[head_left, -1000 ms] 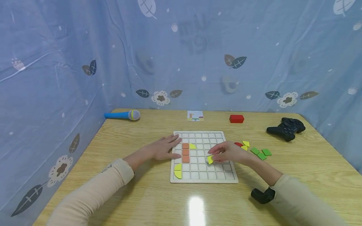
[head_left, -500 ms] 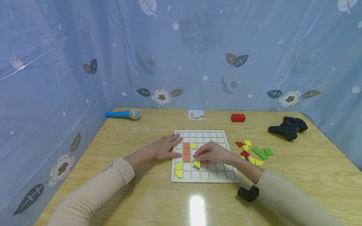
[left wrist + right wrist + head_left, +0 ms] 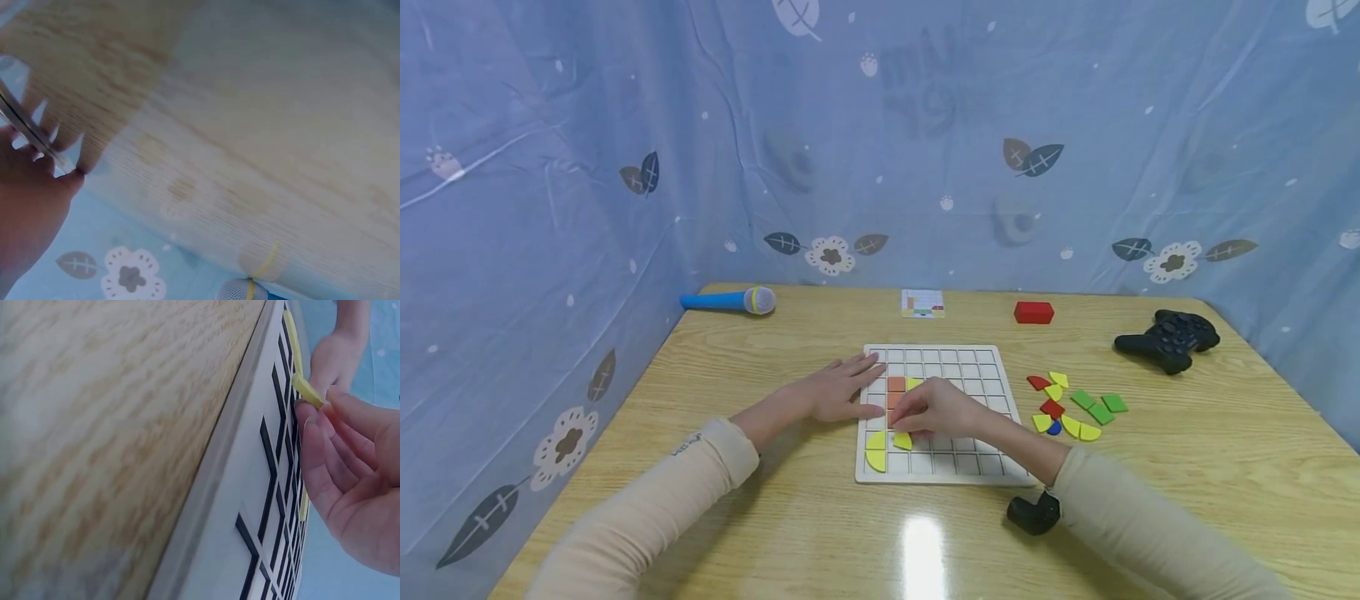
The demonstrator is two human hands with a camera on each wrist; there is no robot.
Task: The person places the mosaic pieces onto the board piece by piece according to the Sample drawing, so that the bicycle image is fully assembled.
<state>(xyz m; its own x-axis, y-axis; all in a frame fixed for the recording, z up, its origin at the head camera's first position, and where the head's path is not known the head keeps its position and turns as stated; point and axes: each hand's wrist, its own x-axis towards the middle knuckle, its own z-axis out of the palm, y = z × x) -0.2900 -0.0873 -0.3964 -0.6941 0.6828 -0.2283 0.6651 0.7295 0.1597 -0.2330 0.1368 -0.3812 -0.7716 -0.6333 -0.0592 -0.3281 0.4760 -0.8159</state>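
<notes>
A white grid board [image 3: 951, 477] lies on the wooden table. My left hand [image 3: 838, 392] rests flat with fingers spread, its fingertips over the board's left edge. Between thumb and fingers, my right hand [image 3: 942, 410] pinches a yellow quarter-round tile [image 3: 903, 440] low over the board. The right wrist view shows that yellow tile [image 3: 307, 391] tilted at the fingertips. Two yellow tiles [image 3: 876, 460] sit in the lower left cells, beside the held one. A column of orange tiles [image 3: 897, 384] stands higher up, its lower part partly behind my right fingers, with another yellow tile [image 3: 913, 383] alongside.
Right of the board lie loose green tiles [image 3: 1101, 412], yellow tiles [image 3: 1070, 426], red tiles [image 3: 1052, 409] and a blue piece [image 3: 1055, 427]. Farther back are a blue microphone [image 3: 730, 301], a printed card [image 3: 922, 304], a red block [image 3: 1033, 312] and a black game controller [image 3: 1168, 340].
My right hand has moved left across the board with the yellow tile, from the right-middle cells to beside the lower left tiles. The left hand has stayed in place.
</notes>
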